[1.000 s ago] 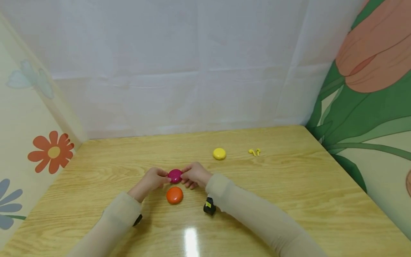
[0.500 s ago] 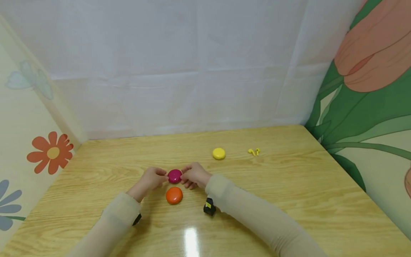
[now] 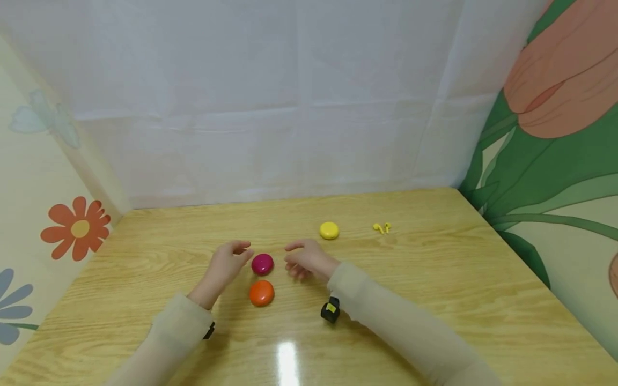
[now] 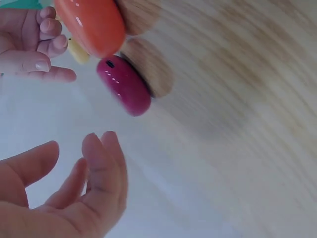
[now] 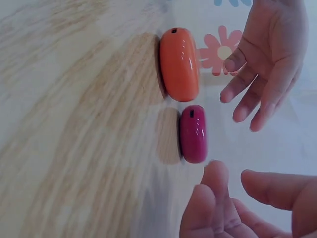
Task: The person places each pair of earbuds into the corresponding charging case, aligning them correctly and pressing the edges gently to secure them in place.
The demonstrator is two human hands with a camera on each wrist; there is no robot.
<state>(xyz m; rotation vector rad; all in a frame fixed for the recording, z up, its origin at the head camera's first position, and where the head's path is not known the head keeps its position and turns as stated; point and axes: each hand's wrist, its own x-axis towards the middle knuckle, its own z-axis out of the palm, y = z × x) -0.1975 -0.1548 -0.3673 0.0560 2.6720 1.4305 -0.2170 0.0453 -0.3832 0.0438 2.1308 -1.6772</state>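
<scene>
Left hand: it is relaxed and holds nothing; its fingers are slightly bent, with the thumb apart from them. It is beside the magenta case, on the left, without touching it.
Right hand: it is also loose and holds nothing, the fingers bent a little. It is on the other side of the same case, near to it but apart.
Magenta case: this round, glossy case lies flat on the table, between the two hands. A small dark slot shows on its side, at the end toward the orange case.
Orange case: a round case of similar form, which looks somewhat larger, lies just beside the magenta one, nearer to the person. It also has a small dark slot.
Yellow case: one more round case lies farther back, beyond the right hand.
Yellow earbuds: two pieces lie close together, to the right of the yellow case.
Table: it has a light wood-grain top, with a bright reflection near the front.
Sleeves: both are beige; under the right cuff is a small black device with a yellow mark.
Background: a creased white cloth is behind the table, with a painted red-orange flower on the left side and green leaves on the right.
</scene>
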